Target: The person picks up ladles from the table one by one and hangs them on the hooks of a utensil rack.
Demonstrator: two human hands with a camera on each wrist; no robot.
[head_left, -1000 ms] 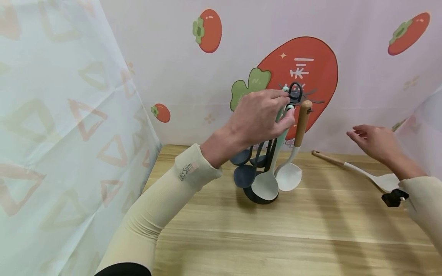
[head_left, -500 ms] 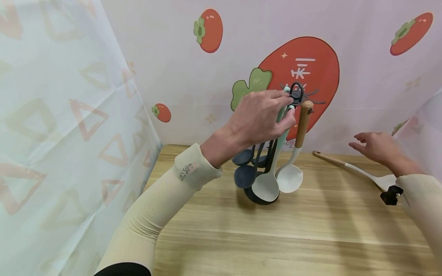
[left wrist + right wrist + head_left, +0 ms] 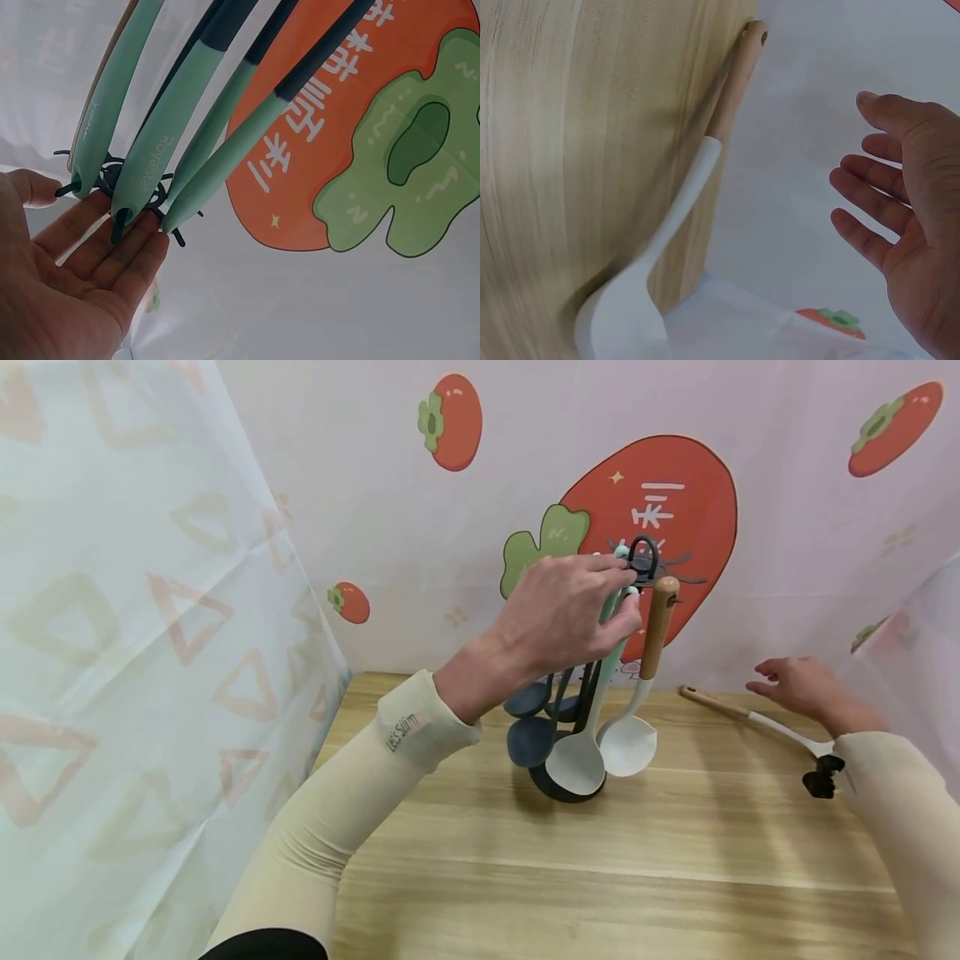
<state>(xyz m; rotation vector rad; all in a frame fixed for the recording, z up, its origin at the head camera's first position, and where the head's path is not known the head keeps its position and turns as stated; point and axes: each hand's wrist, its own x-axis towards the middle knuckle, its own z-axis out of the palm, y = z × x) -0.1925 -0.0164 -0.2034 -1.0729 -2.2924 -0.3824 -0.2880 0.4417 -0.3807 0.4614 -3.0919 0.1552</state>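
Observation:
A dark utensil rack (image 3: 642,568) with a round base (image 3: 558,795) stands on the table. Hanging from it are a pale spoon (image 3: 575,766) with a mint handle, a white ladle (image 3: 628,746) with a wooden handle and several dark-headed utensils (image 3: 530,742). My left hand (image 3: 558,614) touches the rack's top; in the left wrist view its extended fingers lie behind the mint handles (image 3: 161,139), thumb at a hook. My right hand (image 3: 806,693), holding nothing, hovers over a white utensil (image 3: 682,199) with a wooden handle lying on the table. Its head is cut off in the right wrist view.
The wooden table (image 3: 600,885) runs back to a wall cloth (image 3: 390,502) printed with persimmons. Another patterned cloth (image 3: 150,693) hangs along the left side. A black camera mount (image 3: 822,777) sits at the right cuff.
My right hand first draws slightly right, then comes back left and lower beside the lying utensil's handle. The left hand and the rack stay in place.

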